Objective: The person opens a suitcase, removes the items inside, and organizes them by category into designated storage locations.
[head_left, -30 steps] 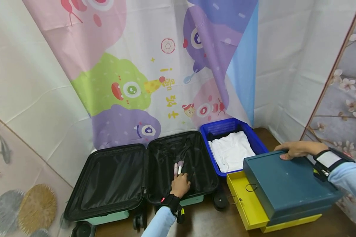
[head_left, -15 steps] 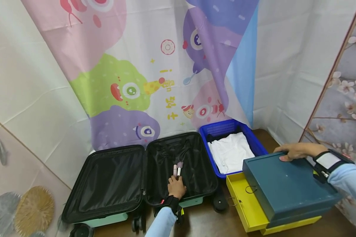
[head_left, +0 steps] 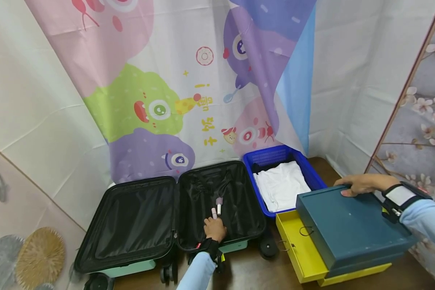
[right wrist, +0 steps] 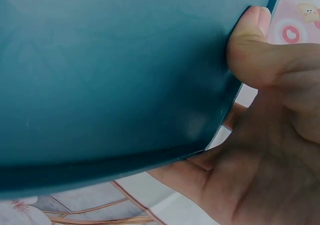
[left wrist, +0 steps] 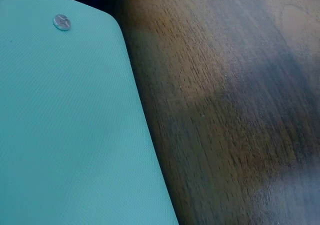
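My left hand is low inside the right half of the open suitcase, fingers curled over the near end of a small pale pink tube. Beside that tube, a white tube with a mauve cap lies on the black lining, apart from my fingers. The left wrist view has the suitcase's mint-green shell, not the hand. My right hand grips the far corner of a dark teal drawer box. In the right wrist view, its thumb presses the top while the fingers go under the rim.
A yellow drawer sticks out of the box's left side, with a thin dark loop in it. Behind it stands a blue basket holding folded white cloth. The suitcase's left half lies open on the wooden surface.
My left hand has shifted slightly left and nearer. The pink tube has slid toward it, while the white tube now lies separate from the fingers. My right hand stays on the box.
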{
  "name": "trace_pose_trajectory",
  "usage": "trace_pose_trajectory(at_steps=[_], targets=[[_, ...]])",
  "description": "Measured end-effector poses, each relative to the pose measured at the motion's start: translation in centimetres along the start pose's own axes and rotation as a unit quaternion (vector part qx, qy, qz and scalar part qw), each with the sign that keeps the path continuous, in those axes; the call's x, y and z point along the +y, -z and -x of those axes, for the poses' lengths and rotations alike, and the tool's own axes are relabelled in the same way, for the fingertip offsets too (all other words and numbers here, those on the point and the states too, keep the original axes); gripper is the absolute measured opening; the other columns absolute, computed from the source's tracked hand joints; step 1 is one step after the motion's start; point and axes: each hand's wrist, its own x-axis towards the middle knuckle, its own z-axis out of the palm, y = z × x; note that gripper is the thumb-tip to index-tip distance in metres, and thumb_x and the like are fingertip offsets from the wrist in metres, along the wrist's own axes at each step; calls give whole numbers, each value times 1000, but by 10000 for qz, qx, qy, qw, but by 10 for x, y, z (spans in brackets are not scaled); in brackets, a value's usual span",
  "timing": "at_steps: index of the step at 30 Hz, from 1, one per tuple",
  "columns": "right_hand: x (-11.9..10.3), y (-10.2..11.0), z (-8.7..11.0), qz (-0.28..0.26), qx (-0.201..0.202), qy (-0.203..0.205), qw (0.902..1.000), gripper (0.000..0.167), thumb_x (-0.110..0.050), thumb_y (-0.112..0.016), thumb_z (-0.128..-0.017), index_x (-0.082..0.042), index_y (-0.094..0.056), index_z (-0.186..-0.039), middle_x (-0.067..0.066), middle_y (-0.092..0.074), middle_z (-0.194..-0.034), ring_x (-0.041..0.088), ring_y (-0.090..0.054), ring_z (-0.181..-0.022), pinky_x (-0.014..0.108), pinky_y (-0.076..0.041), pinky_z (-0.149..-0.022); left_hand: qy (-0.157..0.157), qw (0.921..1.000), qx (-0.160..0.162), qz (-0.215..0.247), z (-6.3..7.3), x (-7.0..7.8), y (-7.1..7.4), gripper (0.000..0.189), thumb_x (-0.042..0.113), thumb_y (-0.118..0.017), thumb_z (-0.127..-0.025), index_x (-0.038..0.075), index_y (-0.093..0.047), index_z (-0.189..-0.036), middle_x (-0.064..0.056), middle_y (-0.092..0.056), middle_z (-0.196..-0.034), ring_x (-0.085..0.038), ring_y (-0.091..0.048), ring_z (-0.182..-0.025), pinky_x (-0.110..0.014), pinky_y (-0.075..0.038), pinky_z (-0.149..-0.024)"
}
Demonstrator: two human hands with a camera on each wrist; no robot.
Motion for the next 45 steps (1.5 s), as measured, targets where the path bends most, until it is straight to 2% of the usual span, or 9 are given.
trace_pose_trajectory(at_steps=[8,12,16,20,25,28,33,39,45], targets=[[-1,0,2,-63,-41,43,10000,49,-26,-60,-98,11,-51,-128,16,-63,-111,30,-61,-99,56,-46,-89,178,9973,629,335,-3,4,2,19,-3,-68,-84,-2,-61,-102,-23,-50,-88,-41,-62,-71,-54,-50,-65],[-2,0,3,1,-19,36,10000,49,-27,-59,-98,11,-51,-128,16,-63,-111,31,-61,-99,57,-46,-88,136,9910,1277,373,-1,7,9,12,0,-67,-88,-3,-56,-93,-22,-49,-84,-40,-62,-65,-52,-51,-59],[-1,0,3,4,-20,21,10000,50,-27,-59,-98,12,-51,-128,17,-63,-111,32,-61,-99,57,-46,-88,-154,9799,1923,503,4,7,17,10,-2,-65,-86,-8,-61,-80,-21,-49,-78,-38,-62,-61,-49,-51,-55],[2,-1,2,-39,-17,-15,10000,52,-27,-60,-98,13,-49,-129,18,-63,-112,33,-61,-100,57,-47,-88,-393,9743,2083,759,6,3,23,5,-10,-68,-78,-7,-64,-76,-20,-52,-78,-39,-62,-61,-48,-52,-54],[3,-1,2,16,18,-76,10000,56,-29,-60,-97,14,-48,-130,20,-62,-114,34,-60,-102,59,-45,-89,-507,9665,2270,1087,5,-1,30,4,-4,-73,-80,-3,-69,-79,-17,-60,-80,-38,-64,-65,-49,-52,-55],[3,-1,2,29,17,-125,9999,59,-31,-61,-96,15,-47,-130,21,-62,-114,35,-60,-102,59,-44,-90,-756,9547,2541,1350,7,0,34,4,-2,-76,-80,-2,-72,-82,-15,-63,-81,-36,-65,-67,-48,-52,-56],[3,-1,2,-7,13,-95,10000,64,-33,-62,-95,17,-45,-130,22,-62,-114,35,-61,-102,59,-44,-91,-1427,9277,2900,1866,10,9,41,8,0,-78,-81,0,-74,-87,-11,-64,-82,-28,-66,-67,-43,-53,-59],[1,-1,1,-7,20,-39,10000,65,-34,-62,-95,18,-45,-131,23,-62,-114,35,-61,-102,59,-45,-91,-2368,8943,2958,2379,16,32,51,17,0,-80,-81,2,-75,-97,-7,-67,-90,-20,-68,-77,-34,-55,-65],[1,-2,-1,29,47,-84,9999,65,-33,-62,-95,18,-44,-132,25,-61,-116,37,-61,-103,60,-45,-90,-2976,8702,2888,2662,34,61,63,19,1,-77,-84,1,-75,-103,-6,-69,-98,-17,-68,-87,-27,-55,-74]])
